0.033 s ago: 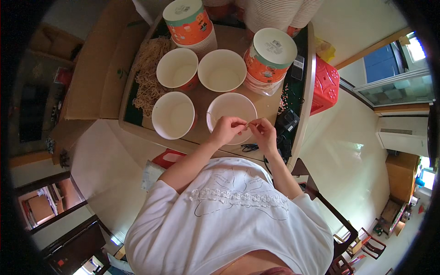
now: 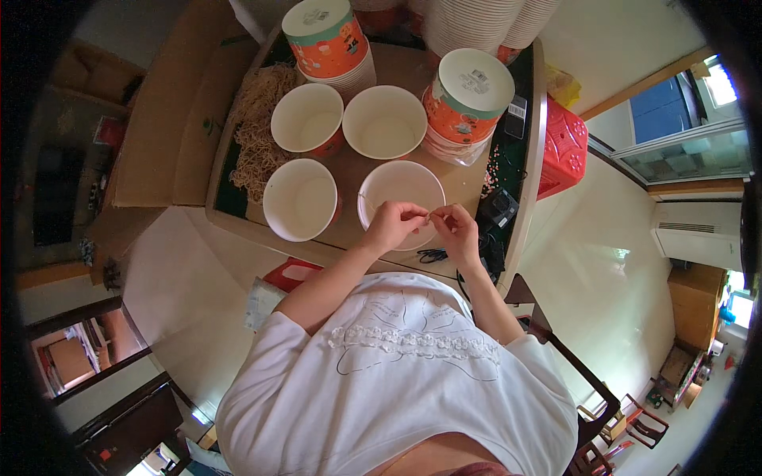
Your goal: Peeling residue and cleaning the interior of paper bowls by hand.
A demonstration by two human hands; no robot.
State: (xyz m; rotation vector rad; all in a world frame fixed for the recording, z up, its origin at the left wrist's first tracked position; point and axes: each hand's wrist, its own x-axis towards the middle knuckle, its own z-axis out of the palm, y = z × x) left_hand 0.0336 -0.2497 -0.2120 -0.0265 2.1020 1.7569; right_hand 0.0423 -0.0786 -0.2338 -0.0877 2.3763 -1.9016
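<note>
Above the near right white paper tub (image 2: 402, 182), partly covering its rim, the left hand (image 2: 390, 228) and right hand (image 2: 459, 232) pinch thumb to forefinger on a tiny pale piece (image 2: 429, 218), mostly hidden and too small to identify. Print on the base of the right-hand upturned orange tub (image 2: 470, 95) is too small to read, and the view's upper edge cuts off the stacked tubs (image 2: 470, 25); both hands match the earlier frame.

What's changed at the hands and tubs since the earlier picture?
Nothing visibly changed. The left hand and right hand stay close together over the near right paper tub; the other three open paper tubs stand where they were.
</note>
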